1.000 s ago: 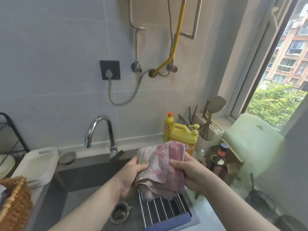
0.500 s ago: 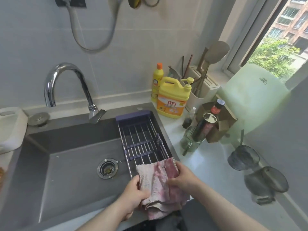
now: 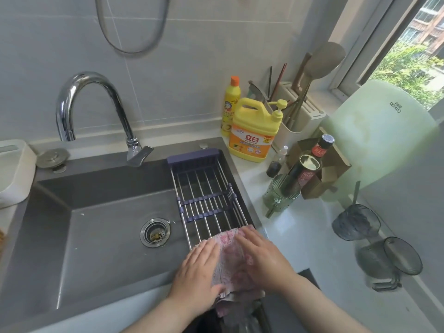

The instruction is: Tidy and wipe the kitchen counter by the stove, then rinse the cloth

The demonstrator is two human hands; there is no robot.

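Pink-and-white terry cloth is folded and draped over the near end of the steel-rod drying rack with purple plastic ends, which spans the right side of the grey sink. Its lower edge hangs over the sink's front lip. Left hand and right hand both lie flat on it, fingers spread, pressing rather than gripping. Honestly the risk I see is that overhang: if more weight sits off the front, the cloth could slide off the smooth rods once the hands lift, and drip down the cabinet.
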